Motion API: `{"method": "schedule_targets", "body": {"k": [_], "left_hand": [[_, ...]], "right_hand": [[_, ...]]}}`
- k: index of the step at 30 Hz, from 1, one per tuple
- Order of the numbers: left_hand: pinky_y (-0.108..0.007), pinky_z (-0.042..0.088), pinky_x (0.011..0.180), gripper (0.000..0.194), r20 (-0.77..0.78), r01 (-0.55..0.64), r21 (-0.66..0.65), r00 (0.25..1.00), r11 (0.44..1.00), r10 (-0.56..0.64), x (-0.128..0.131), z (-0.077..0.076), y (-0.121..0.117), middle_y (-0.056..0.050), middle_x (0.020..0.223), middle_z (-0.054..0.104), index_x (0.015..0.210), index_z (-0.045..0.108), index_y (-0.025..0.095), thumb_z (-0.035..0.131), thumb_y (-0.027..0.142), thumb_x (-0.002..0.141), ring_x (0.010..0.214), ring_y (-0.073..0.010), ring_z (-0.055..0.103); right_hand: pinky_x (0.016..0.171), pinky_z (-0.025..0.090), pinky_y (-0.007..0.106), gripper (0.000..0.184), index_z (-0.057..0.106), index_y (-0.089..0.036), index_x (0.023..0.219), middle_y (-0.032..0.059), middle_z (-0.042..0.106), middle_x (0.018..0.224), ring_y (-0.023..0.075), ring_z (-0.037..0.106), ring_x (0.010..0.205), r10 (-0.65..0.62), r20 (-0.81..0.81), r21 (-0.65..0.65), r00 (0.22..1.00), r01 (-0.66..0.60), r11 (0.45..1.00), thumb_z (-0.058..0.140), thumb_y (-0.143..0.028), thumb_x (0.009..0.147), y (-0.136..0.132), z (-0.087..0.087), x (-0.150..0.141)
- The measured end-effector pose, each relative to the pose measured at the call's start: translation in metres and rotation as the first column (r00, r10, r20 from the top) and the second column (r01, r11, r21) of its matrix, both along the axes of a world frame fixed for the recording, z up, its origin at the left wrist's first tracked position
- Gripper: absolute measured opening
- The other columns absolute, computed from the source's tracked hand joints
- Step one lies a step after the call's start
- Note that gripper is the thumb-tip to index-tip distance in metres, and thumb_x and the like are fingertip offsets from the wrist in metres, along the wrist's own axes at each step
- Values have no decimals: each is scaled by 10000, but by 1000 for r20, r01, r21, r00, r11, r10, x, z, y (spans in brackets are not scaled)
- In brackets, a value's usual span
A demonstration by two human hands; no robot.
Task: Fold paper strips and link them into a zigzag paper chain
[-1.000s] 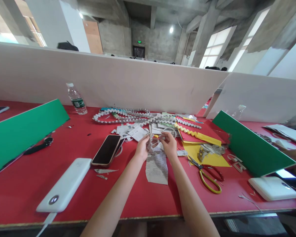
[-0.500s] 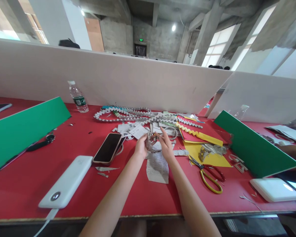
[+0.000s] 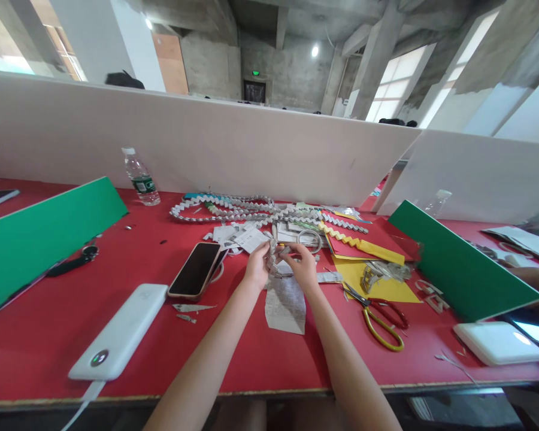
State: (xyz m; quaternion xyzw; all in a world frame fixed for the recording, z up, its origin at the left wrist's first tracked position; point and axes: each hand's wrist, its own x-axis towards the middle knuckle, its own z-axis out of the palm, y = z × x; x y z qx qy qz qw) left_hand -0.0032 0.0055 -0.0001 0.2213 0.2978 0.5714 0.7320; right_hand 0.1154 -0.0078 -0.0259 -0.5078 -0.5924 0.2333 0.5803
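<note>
Bottle (image 3: 144,183), phone (image 3: 194,270) on red table (image 3: 265,366)

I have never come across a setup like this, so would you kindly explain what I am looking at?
There is no machine here: these are a person's two bare hands, seen by a camera worn on that person's head, looking forward and down. The left hand holds a folded greyish paper strip. The right hand has its fingertips at it; whether they grip it is too small to tell. Below lies a printed paper sheet on the red tabletop. Beyond are grey-white zigzag paper chains. To the right are metal scissors with one red and one yellow handle; to the left, a black-screened phone and a white oblong power bank.
</note>
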Motion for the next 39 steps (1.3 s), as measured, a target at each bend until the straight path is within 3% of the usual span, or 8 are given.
{"method": "schedule_targets", "body": {"k": [5, 10, 18, 24, 28, 32, 39], "left_hand": [[-301, 534, 713, 81, 27, -16, -36, 999, 999, 17, -2, 1, 1, -53, 644, 674, 746, 605, 132, 525, 130, 756, 747, -191, 673], [-336, 527, 752, 103, 70, 3, -59, 998, 998, 1, -3, 1, 0, -57, 609, 661, 739, 602, 127, 505, 136, 770, 714, -192, 672], [-212, 477, 578, 63, -57, -29, 3, 998, 1000, 30, -1, 2, -2, -29, 649, 655, 744, 634, 123, 575, 132, 724, 550, -104, 602], [-170, 407, 517, 24, -79, -61, 74, 995, 995, 67, 0, 1, -2, -5, 600, 628, 689, 661, 120, 657, 127, 667, 502, -63, 543], [-175, 426, 572, 77, -74, -60, 76, 995, 995, 65, 1, 1, -2, -18, 663, 662, 731, 685, 131, 686, 150, 657, 566, -76, 576], [-176, 418, 571, 140, -95, -66, 87, 993, 994, 74, 1, -2, -1, -21, 705, 678, 776, 698, 136, 705, 176, 642, 578, -75, 576], [-180, 429, 592, 145, -80, -63, 92, 994, 994, 70, 1, -1, -2, -24, 693, 679, 766, 701, 128, 715, 179, 631, 592, -80, 581]], "right_hand": [[621, 426, 269, 161, 624, -181, 775, 8, 593, 692, 146, 535, 643, -59, -88, -17, 994, 58, 998, 617, -330, 716, -3, 6, 1], [542, 402, 251, 249, 613, -187, 910, -45, 477, 549, 125, 482, 539, -21, -256, -64, 966, 5, 998, 582, -365, 739, -3, 12, 2], [579, 463, 274, 220, 579, -188, 795, -33, 548, 553, 136, 551, 560, 30, -348, -61, 937, -55, 997, 616, -391, 717, -2, 12, 0], [731, 519, 356, 275, 577, -208, 922, 26, 659, 753, 189, 638, 740, 144, -447, -44, 883, -183, 982, 607, -406, 734, -3, 12, -2], [776, 502, 349, 253, 610, -201, 896, 40, 671, 834, 194, 626, 810, 167, -403, -53, 900, -205, 977, 600, -399, 740, -5, 13, -3], [731, 470, 298, 206, 643, -192, 835, 32, 656, 829, 179, 593, 793, 80, -276, -59, 958, -100, 993, 622, -364, 723, -7, 14, -2], [637, 442, 261, 182, 605, -183, 787, 6, 627, 715, 145, 566, 671, 118, -319, -59, 941, -144, 988, 628, -348, 714, -6, 12, -1]]}}
